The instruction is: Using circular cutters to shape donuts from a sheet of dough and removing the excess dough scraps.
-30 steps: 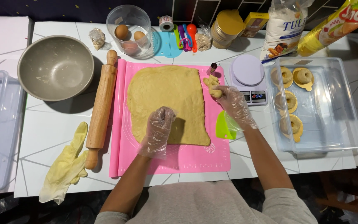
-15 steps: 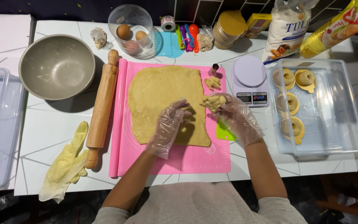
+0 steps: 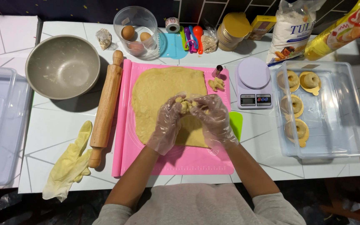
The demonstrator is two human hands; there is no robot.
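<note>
Both hands wear clear plastic gloves and meet above the rolled sheet of yellow dough (image 3: 157, 93) on the pink mat (image 3: 188, 160). My left hand (image 3: 168, 125) and my right hand (image 3: 213, 118) together pinch a small lump of dough (image 3: 185, 105) between their fingertips. A few dough scraps (image 3: 216, 84) lie on the mat's upper right, beside a small round cutter (image 3: 217, 71). A green scraper (image 3: 236, 123) peeks out from under my right wrist.
A wooden rolling pin (image 3: 105, 108) lies left of the mat, a metal bowl (image 3: 62, 66) and yellow gloves (image 3: 69, 164) further left. A kitchen scale (image 3: 253, 81) and a clear tray (image 3: 342, 112) with ring-shaped dough pieces stand to the right. Eggs, spoons, flour at the back.
My left hand has lifted off the dough sheet and moved right. My right hand has brought the dough lump from the scraps area to the middle, where both hands now hold it.
</note>
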